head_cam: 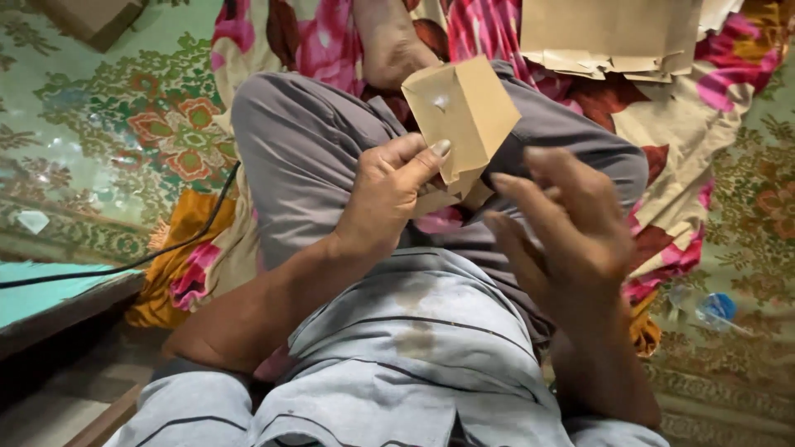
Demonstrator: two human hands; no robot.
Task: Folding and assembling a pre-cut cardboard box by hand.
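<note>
- The paper bag (460,112), small, brown and half-formed, is held up over the person's lap, above the bent knee in grey trousers (306,157).
- Its long axis runs tilted, the open upper end toward the upper right, the folded lower end down at the hands.
- The left hand (385,194) is the nearer: it pinches the bag's lower folded edge, thumb laid on the front face, fingers curled behind.
- The right hand (571,228) sits just beside the bag's lower right, blurred; its fingers are spread loosely and point toward the fold. Whether the fingertips touch the paper I cannot tell.
- A stack of flat brown paper (609,37) lies beyond the knee, well apart from both hands, on a pink flowered cloth (712,91).
- A patterned green floor mat (124,124) spreads to the left, crossed by a black cable (190,236).
</note>
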